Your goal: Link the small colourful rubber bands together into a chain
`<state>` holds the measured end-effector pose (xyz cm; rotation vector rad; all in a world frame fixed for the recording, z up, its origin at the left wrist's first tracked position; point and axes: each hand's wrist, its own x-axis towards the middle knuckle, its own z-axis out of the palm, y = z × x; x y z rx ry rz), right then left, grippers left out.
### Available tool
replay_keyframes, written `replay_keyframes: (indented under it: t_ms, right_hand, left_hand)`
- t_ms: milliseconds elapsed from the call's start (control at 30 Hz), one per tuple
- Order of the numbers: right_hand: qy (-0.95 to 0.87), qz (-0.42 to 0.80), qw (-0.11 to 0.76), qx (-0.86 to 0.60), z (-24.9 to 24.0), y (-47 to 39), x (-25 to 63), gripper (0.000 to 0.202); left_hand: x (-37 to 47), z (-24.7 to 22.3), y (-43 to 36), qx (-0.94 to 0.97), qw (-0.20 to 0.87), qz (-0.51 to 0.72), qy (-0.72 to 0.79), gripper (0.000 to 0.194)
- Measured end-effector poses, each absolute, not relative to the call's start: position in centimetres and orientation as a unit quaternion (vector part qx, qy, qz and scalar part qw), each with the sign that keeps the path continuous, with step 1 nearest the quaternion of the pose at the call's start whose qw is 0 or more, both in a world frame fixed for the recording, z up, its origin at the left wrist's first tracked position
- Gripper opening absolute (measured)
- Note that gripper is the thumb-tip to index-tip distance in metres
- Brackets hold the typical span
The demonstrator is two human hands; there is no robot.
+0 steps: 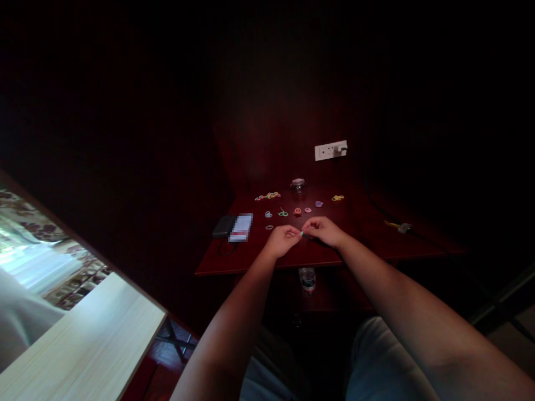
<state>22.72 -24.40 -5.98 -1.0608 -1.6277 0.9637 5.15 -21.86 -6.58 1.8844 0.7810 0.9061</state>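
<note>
Over the front part of the dark red table (251,257), my left hand (285,239) and my right hand (324,230) meet fingertip to fingertip. Both pinch a small green piece (301,233) between them; its full shape is hidden by the fingers. Just beyond the hands lie small coloured bands in groups: light blue (268,214), green (283,213), red-orange (297,212), pink (308,210), purple (319,204) and yellow (337,198). A pale ring (270,227) sits left of my left hand. Farther back left is a multicoloured linked group (268,196).
A clear jar (298,189) stands at the back, below a white wall socket (331,150). At the left are a phone (241,228) and a black case (223,226). A yellow cable end (393,224) lies right. Below the table edge is a bottle (307,279).
</note>
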Motion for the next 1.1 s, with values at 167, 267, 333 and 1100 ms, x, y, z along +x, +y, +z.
replay_keyframes:
  t_ms: [167,267,333,1100]
  right_hand:
    - [-0.660,0.392,0.476,-0.429,-5.92,-24.50,22.63,0.025]
    - [-0.660,0.392,0.479,-0.426,-5.80,-24.63,22.57,0.024]
    - [-0.659,0.396,0.480,-0.422,-5.66,-24.74,22.51,0.024]
    - [-0.674,0.437,0.461,-0.378,-5.65,-24.62,22.50,0.030]
  left_hand:
    - [5.13,-6.38,-22.04,0.758,0.439,0.369,0.312,0.018]
    - [5.15,-6.28,-22.12,0.758,0.440,0.377,0.300,0.017]
    - [5.18,-6.26,-22.11,0.754,0.449,0.379,0.294,0.018]
    - [5.06,-6.02,-22.11,0.762,0.399,0.391,0.327,0.019]
